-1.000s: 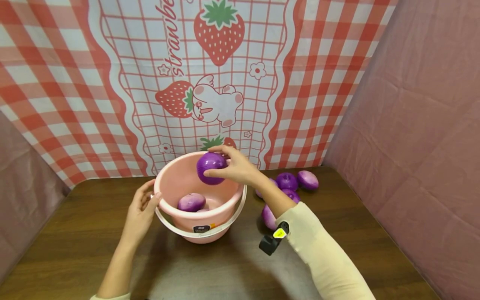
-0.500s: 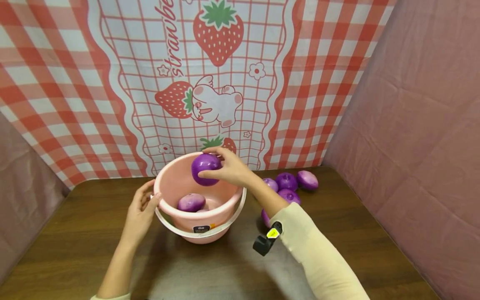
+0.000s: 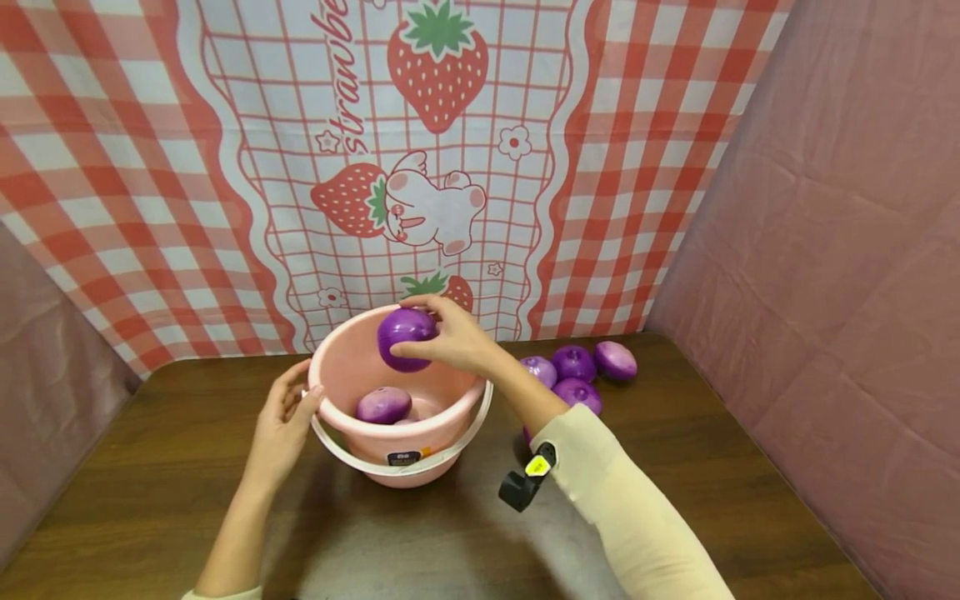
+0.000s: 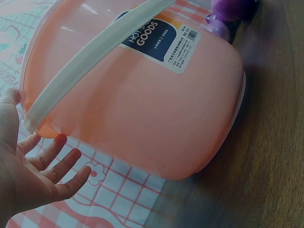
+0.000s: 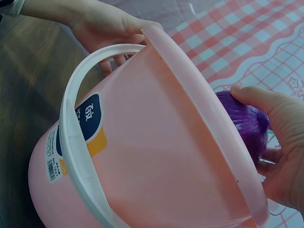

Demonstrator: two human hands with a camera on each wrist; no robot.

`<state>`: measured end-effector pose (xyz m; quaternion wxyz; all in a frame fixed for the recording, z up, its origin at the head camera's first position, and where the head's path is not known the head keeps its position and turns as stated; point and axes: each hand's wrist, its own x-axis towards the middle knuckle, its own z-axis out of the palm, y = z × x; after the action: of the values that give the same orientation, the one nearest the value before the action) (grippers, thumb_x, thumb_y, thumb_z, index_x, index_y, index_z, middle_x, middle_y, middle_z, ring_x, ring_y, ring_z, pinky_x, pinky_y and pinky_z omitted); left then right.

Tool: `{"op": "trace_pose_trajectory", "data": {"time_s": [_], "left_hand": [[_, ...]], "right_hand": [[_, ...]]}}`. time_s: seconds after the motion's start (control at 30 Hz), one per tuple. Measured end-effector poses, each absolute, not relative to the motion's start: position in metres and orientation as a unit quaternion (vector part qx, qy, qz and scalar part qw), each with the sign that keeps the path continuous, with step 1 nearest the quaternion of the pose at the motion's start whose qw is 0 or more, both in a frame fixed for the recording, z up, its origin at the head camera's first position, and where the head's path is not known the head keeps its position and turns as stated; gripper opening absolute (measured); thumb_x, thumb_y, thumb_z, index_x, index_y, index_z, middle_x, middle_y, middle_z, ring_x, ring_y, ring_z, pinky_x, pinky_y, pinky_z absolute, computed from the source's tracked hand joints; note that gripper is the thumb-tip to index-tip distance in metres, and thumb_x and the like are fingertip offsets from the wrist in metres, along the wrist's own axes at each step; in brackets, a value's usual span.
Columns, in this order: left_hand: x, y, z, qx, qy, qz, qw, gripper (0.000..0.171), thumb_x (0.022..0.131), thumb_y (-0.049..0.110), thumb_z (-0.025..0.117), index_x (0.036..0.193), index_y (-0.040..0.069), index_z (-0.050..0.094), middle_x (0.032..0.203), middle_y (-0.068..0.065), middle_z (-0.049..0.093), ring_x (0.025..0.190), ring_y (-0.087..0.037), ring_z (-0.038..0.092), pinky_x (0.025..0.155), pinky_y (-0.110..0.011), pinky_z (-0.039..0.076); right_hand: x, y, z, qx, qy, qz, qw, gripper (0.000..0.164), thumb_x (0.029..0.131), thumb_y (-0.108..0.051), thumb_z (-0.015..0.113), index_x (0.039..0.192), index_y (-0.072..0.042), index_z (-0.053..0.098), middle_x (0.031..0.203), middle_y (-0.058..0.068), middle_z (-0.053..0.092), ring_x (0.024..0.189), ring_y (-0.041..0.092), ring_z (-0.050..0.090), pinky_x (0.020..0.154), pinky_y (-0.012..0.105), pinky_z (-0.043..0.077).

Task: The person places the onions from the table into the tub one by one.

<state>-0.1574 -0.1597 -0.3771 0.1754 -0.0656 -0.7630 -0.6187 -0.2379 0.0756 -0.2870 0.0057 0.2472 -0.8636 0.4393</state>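
Note:
In the head view, a pink bucket (image 3: 341,367) with a white handle (image 3: 480,429) stands on the table. My left hand (image 3: 281,421) holds its left rim, thumb over the edge and fingers outside; the left wrist view shows that hand (image 4: 35,171) beside the handle's end. My right hand (image 3: 461,340) grips a dark purple onion (image 3: 405,333) above the bucket's mouth. In the right wrist view the onion (image 5: 247,124) is partly behind the rim. Inside the bucket lies a paler purple onion (image 3: 384,405); another is mostly hidden by the front rim.
Right of the bucket, several purple onions (image 3: 575,364) sit in a group on the wooden table (image 3: 187,450), one mostly covered by my right forearm. A checked strawberry cloth (image 3: 450,192) hangs behind, and a pink cloth (image 3: 810,250) hangs at the right.
My right hand has moved slightly left with the onion, further over the bucket. More of the onions on the table show. My left hand and the bucket have stayed in place.

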Motion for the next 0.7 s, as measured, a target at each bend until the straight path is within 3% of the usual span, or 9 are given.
{"op": "trace_pose_trajectory", "data": {"time_s": [0.7], "left_hand": [[-0.1571, -0.1602, -0.3762, -0.066, -0.767, -0.614, 0.176, 0.044, 0.095, 0.01, 0.049, 0.138, 0.004, 0.039, 0.091, 0.026, 0.055, 0.084, 0.007, 0.054, 0.073, -0.01, 0.046]], "right_hand": [[-0.2396, 0.0676, -0.2909, 0.247, -0.871, 0.425, 0.016, 0.065, 0.071, -0.032, 0.081, 0.128, -0.018, 0.052, 0.12, 0.004, 0.058, 0.108, 0.018, 0.056, 0.093, 0.034, 0.047]]}}
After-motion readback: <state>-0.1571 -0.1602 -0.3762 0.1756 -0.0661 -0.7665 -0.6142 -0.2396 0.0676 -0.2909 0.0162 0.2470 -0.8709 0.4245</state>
